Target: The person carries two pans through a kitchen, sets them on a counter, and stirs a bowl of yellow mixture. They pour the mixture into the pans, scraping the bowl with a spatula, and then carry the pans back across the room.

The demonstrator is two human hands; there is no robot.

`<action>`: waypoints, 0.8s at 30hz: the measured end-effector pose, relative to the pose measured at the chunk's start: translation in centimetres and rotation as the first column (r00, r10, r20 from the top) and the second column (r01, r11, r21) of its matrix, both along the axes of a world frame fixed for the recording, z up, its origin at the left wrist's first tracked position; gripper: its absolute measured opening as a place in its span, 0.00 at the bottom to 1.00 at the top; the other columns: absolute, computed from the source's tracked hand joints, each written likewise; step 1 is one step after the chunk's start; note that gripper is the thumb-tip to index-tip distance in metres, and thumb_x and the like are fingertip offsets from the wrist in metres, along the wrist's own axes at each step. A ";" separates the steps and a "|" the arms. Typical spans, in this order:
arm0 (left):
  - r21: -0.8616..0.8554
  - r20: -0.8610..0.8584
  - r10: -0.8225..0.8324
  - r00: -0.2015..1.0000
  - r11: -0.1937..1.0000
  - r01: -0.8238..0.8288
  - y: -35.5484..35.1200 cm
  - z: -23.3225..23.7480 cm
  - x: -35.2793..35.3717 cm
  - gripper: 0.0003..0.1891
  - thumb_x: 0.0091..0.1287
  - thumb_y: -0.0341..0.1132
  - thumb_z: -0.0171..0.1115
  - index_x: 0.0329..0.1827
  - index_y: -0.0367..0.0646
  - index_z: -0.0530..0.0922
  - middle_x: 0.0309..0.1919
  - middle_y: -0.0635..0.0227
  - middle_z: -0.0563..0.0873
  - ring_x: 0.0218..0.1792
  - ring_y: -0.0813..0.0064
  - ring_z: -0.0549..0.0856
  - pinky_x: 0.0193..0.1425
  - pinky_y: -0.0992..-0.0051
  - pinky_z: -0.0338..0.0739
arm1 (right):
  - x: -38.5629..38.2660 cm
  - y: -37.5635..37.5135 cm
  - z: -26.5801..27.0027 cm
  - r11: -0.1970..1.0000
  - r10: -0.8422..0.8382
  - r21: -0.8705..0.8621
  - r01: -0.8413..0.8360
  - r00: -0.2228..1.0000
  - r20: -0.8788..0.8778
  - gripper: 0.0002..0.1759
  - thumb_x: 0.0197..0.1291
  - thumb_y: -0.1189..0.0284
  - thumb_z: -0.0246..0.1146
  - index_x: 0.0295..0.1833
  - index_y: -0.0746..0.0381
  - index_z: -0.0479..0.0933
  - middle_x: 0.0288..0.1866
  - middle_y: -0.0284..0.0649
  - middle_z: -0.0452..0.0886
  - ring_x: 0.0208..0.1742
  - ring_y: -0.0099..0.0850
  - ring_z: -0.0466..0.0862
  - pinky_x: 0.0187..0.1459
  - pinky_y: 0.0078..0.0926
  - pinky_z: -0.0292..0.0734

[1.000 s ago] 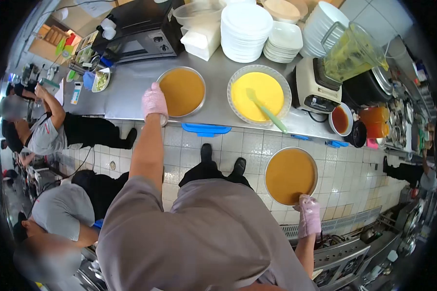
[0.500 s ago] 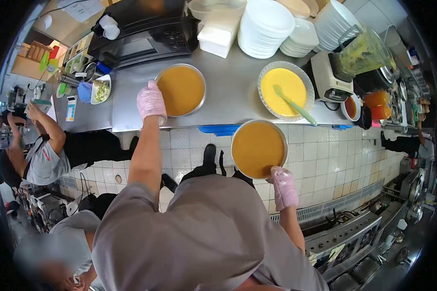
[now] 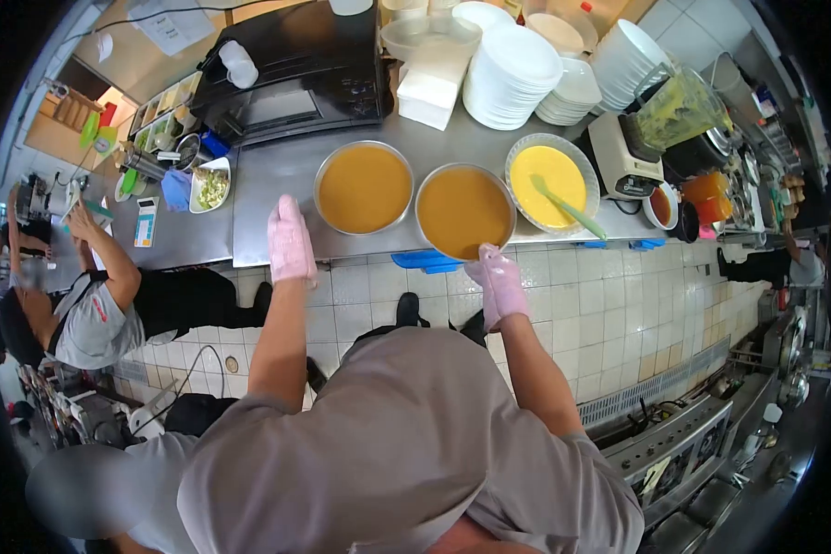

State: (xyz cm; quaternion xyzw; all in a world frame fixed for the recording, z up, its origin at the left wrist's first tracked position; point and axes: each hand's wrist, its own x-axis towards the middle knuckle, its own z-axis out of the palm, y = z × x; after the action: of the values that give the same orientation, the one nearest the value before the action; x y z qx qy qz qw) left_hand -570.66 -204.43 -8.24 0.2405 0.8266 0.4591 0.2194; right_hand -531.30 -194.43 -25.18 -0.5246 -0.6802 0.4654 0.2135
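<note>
Two round metal pans of orange-brown liquid stand side by side on the steel counter (image 3: 277,175). My left hand (image 3: 291,240), in a pink glove, hovers flat with fingers extended over the counter's front edge. It is just left of the left pan (image 3: 364,187) and does not touch it. My right hand (image 3: 500,282), also in a pink glove, has its fingertips on the near rim of the right pan (image 3: 464,210), which rests at the counter's front edge.
A bowl of yellow batter (image 3: 552,175) with a green spatula (image 3: 568,208) sits right of the pans, then a blender (image 3: 660,120). Stacked white plates (image 3: 512,74) and a black oven (image 3: 295,65) line the back. Other people (image 3: 92,305) work at the left.
My right hand carried the second pan up from the right and set it on the counter beside the first. My left hand let go of the first pan's rim and drew back.
</note>
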 end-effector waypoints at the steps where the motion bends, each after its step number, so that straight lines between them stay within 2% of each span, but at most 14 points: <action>1: -0.172 -0.177 -0.145 0.973 0.978 0.114 -1.2 -1.4 -0.5 0.27 0.83 0.49 0.56 0.73 0.36 0.75 0.65 0.46 0.83 0.58 0.52 0.85 0.68 0.60 0.77 | -0.7 0.2 2.3 0.994 -0.034 -0.100 0.036 0.999 0.015 0.18 0.77 0.58 0.62 0.51 0.65 0.80 0.46 0.51 0.88 0.44 0.51 0.87 0.49 0.41 0.84; 4: -0.284 -0.558 -0.402 0.726 0.914 0.288 -4.3 -2.0 2.9 0.20 0.86 0.42 0.58 0.72 0.38 0.77 0.64 0.57 0.85 0.62 0.66 0.84 0.71 0.64 0.77 | -2.4 -0.3 9.5 0.868 -0.125 -0.490 0.084 0.991 -0.052 0.26 0.82 0.51 0.57 0.50 0.66 0.82 0.48 0.46 0.90 0.44 0.41 0.89 0.50 0.38 0.83; 5: 0.010 -0.100 -0.297 0.950 0.954 0.300 -3.4 0.9 5.7 0.19 0.85 0.41 0.58 0.70 0.38 0.78 0.63 0.58 0.85 0.61 0.65 0.85 0.68 0.64 0.78 | -3.1 -0.8 13.2 0.824 -0.142 -0.561 0.077 0.987 -0.073 0.29 0.84 0.48 0.56 0.50 0.66 0.83 0.49 0.44 0.90 0.45 0.38 0.89 0.51 0.37 0.83; 6: 0.252 0.423 -0.256 0.869 0.955 0.158 -2.5 4.6 9.2 0.18 0.85 0.40 0.57 0.69 0.38 0.79 0.62 0.59 0.86 0.61 0.64 0.86 0.66 0.63 0.80 | -4.6 -1.0 16.9 0.833 -0.160 -0.546 0.092 0.984 -0.079 0.29 0.84 0.48 0.56 0.50 0.66 0.83 0.49 0.44 0.90 0.45 0.38 0.89 0.51 0.37 0.83; 8: 0.299 0.055 -0.601 0.798 0.772 0.561 -1.2 7.5 15.2 0.18 0.86 0.47 0.57 0.60 0.42 0.82 0.52 0.67 0.87 0.53 0.70 0.86 0.58 0.71 0.80 | -7.8 -3.1 24.4 0.877 -0.080 -0.446 -0.179 0.861 -0.503 0.27 0.84 0.50 0.57 0.58 0.67 0.82 0.52 0.44 0.90 0.52 0.34 0.89 0.57 0.35 0.83; 10: 0.640 0.304 -0.687 0.660 0.661 0.392 2.9 8.1 15.4 0.18 0.86 0.50 0.56 0.56 0.44 0.82 0.49 0.69 0.86 0.50 0.74 0.85 0.57 0.73 0.79 | -7.5 -3.7 25.8 0.898 -0.016 -0.331 -0.290 0.730 -0.684 0.27 0.84 0.51 0.58 0.62 0.67 0.81 0.54 0.44 0.90 0.56 0.32 0.89 0.60 0.34 0.83; 11: 0.835 0.467 -0.780 0.416 0.544 0.081 5.4 8.6 15.4 0.19 0.86 0.53 0.55 0.52 0.46 0.81 0.46 0.72 0.85 0.47 0.77 0.84 0.55 0.76 0.78 | -6.2 -4.3 25.1 0.935 0.351 0.216 -0.280 0.804 -0.480 0.20 0.83 0.57 0.59 0.58 0.64 0.81 0.52 0.45 0.88 0.54 0.36 0.88 0.60 0.38 0.83; 12: 0.687 0.687 -0.623 0.375 0.724 -0.057 6.2 13.3 15.5 0.18 0.86 0.53 0.56 0.43 0.50 0.77 0.39 0.75 0.82 0.42 0.79 0.80 0.51 0.74 0.76 | -4.7 -5.0 24.8 0.656 0.521 0.676 -0.335 0.850 -0.084 0.13 0.83 0.63 0.60 0.54 0.62 0.81 0.49 0.45 0.87 0.53 0.39 0.87 0.60 0.43 0.83; 15: 0.892 0.449 -0.824 0.347 0.436 -0.119 9.6 16.6 15.6 0.15 0.88 0.45 0.53 0.39 0.52 0.72 0.35 0.75 0.75 0.37 0.78 0.75 0.48 0.71 0.74 | 4.1 -8.4 27.0 0.769 0.634 0.218 -0.600 0.760 -0.145 0.26 0.81 0.59 0.64 0.72 0.66 0.77 0.68 0.51 0.86 0.67 0.41 0.87 0.69 0.40 0.81; 18: 0.808 0.554 -0.829 0.084 0.559 0.185 9.6 17.4 19.6 0.08 0.84 0.36 0.56 0.59 0.45 0.76 0.48 0.67 0.80 0.56 0.73 0.80 0.68 0.69 0.76 | 10.9 -7.0 25.5 0.846 0.249 -0.244 -0.475 0.755 -0.607 0.36 0.80 0.53 0.64 0.83 0.62 0.68 0.78 0.48 0.80 0.74 0.42 0.82 0.73 0.45 0.78; 20: 0.771 0.586 -0.810 0.020 0.565 0.293 10.0 16.5 24.2 0.13 0.83 0.32 0.57 0.66 0.43 0.77 0.52 0.65 0.82 0.63 0.72 0.81 0.75 0.68 0.76 | 11.9 -4.5 24.8 0.912 -0.193 -0.329 -0.245 0.452 -0.871 0.46 0.82 0.44 0.58 0.90 0.63 0.56 0.84 0.50 0.73 0.83 0.44 0.74 0.79 0.49 0.74; 22: 0.498 -0.169 -0.923 0.345 0.222 0.838 12.0 11.3 34.3 0.16 0.78 0.35 0.58 0.63 0.38 0.79 0.56 0.49 0.83 0.63 0.54 0.81 0.73 0.57 0.75 | 11.1 -2.2 23.6 0.830 -0.500 -0.557 0.030 0.484 -0.718 0.47 0.82 0.40 0.55 0.87 0.66 0.59 0.83 0.51 0.72 0.81 0.45 0.75 0.78 0.50 0.75; 23: 0.147 -0.554 -0.796 0.244 0.195 0.970 12.7 10.0 36.9 0.18 0.75 0.37 0.58 0.61 0.35 0.79 0.57 0.42 0.83 0.64 0.46 0.81 0.72 0.52 0.74 | 11.8 -0.6 22.1 0.808 -0.561 -0.581 0.100 0.434 -0.705 0.42 0.81 0.45 0.59 0.83 0.68 0.64 0.77 0.52 0.77 0.75 0.44 0.81 0.74 0.48 0.79; 24: 0.144 -0.556 -0.790 0.258 0.214 0.966 13.0 10.5 37.6 0.18 0.75 0.37 0.58 0.61 0.35 0.79 0.57 0.42 0.83 0.64 0.46 0.81 0.72 0.52 0.74 | 12.5 1.1 20.6 0.778 -0.618 -0.605 0.170 0.377 -0.690 0.38 0.80 0.51 0.64 0.79 0.70 0.69 0.72 0.52 0.82 0.68 0.44 0.86 0.70 0.46 0.83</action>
State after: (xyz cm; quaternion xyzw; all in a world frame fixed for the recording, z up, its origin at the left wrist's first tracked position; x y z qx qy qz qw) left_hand -533.08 -191.47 2.22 0.7988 0.4178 0.3717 0.2220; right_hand -518.75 -193.29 -4.58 -0.4015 -0.2031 0.7342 0.5084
